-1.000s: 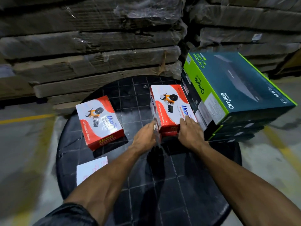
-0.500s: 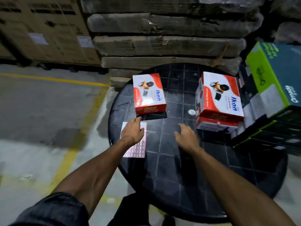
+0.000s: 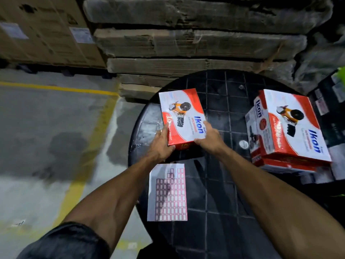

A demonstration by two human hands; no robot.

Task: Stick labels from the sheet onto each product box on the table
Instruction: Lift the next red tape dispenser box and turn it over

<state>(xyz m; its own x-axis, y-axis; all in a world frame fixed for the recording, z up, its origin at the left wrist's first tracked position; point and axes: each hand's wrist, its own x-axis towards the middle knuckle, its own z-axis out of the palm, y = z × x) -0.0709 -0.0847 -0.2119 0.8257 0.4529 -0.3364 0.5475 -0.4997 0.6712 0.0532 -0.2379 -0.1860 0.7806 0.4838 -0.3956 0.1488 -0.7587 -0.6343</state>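
In the head view, both hands are gripping the small red-and-white cardboard Ikon box (image 3: 182, 116) in the middle of the frame, at the left part of the round black gridded plastic table (image 3: 222, 212). The left hand (image 3: 161, 144) is curling round the box's near-left corner, fingers up its left side. The right hand (image 3: 210, 136) is clasping the near-right corner, thumb along the front edge. Whether the box is lifting off the table I cannot tell.

The white sheet of red-bordered labels (image 3: 168, 192) is lying flat just below the hands, in the lower centre, with some upper rows already bare. A stack of two larger red-and-white Ikon boxes (image 3: 287, 128) is sitting at the right of the frame, well apart from the held box.

The step in hand seems to be positioning this box for labelling. The next move probably calls for freeing one hand, peeling a label and pressing it onto the box.
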